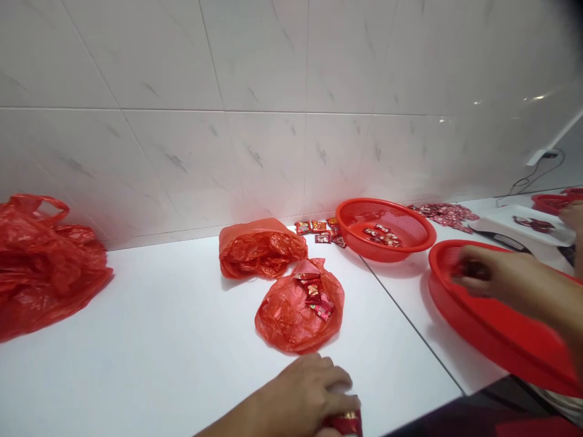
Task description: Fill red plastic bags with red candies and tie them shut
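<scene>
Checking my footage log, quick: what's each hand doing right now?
Left hand: closed, holding a red and gold packet.
Right hand: curled over a red plastic basket; blurred, so whether it holds anything cannot be told.

From here I see grey-veined white tiles point(259, 158) at twelve o'clock, a red basket point(496, 328) at three, and a red-and-gold packet point(345, 423) at six.

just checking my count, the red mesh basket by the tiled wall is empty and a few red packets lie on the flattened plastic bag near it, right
Not quite: the red mesh basket isn't empty. The head view shows a small pile of wrapped red packets inside it. The rest stands: a few red packets lie on the flattened plastic bag near it.
</scene>
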Motion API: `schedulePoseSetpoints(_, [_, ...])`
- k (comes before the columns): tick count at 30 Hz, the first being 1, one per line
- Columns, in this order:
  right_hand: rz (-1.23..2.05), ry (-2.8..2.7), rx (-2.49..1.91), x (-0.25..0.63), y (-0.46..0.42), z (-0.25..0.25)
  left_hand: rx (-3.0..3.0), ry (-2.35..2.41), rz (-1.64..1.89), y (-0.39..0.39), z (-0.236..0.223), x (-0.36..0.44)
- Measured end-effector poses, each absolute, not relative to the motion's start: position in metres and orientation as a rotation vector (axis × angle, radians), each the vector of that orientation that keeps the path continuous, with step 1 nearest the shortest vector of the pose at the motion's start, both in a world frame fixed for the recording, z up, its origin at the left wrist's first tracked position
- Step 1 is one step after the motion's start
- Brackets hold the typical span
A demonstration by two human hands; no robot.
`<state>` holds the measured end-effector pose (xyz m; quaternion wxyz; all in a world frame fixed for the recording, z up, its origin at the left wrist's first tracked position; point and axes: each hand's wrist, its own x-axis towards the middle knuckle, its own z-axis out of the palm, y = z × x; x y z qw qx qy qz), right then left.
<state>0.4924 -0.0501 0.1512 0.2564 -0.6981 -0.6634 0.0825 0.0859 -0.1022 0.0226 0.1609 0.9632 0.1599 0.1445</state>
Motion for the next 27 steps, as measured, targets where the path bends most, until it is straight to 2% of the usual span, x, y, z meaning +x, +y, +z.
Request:
schedulePoseSetpoints(2, [0.525, -2.022, -1.624, 0.437, -0.050, 0.145, 2.737, 0.484, 0.376, -0.106, 0.013, 0.094])
schedulePoseSetpoints(4, [0.672, -2.189, -1.256, 0.366, -0.054, 0.128, 2.714, 0.523, 0.387, -0.107, 0.006, 0.097])
schedulePoseSetpoints(7, [0.585, -2.325, -0.971, 0.269, -0.043, 0.088, 2.737, 0.464, 0.475, -0.106, 0.004, 0.094])
schedulePoseSetpoints(10, [0.403, -2.416, -1.023, 0.224, -0.010, 0.051, 2.710, 0.405, 0.753, -0.104, 0.011, 0.086])
schedulePoseSetpoints(14, [0.378, -2.339, -1.042, 0.237, 0.020, 0.027, 2.534, 0.718, 1.395, -0.087, 0.016, 0.064])
schedulePoseSetpoints(16, [0.399, -2.287, -0.953, 0.252, 0.021, 0.026, 2.462, 0.977, 1.577, -0.072, 0.012, 0.052])
schedulePoseSetpoints(19, [0.394, -2.172, -0.757, 0.263, 0.014, 0.031, 2.500, 1.226, 1.427, -0.051, 0.002, 0.042])
schedulePoseSetpoints(22, [0.228, -1.935, -0.701, 0.267, 0.011, 0.036, 2.576, 1.335, 1.236, -0.042, -0.001, 0.041])
schedulePoseSetpoints(25, [-0.048, -1.645, -0.903, 0.272, 0.018, 0.035, 2.606, 1.445, 1.256, -0.044, 0.005, 0.040])
schedulePoseSetpoints(27, [-0.117, -1.567, -1.096, 0.278, 0.027, 0.030, 2.606, 1.597, 1.259, -0.046, 0.011, 0.035])
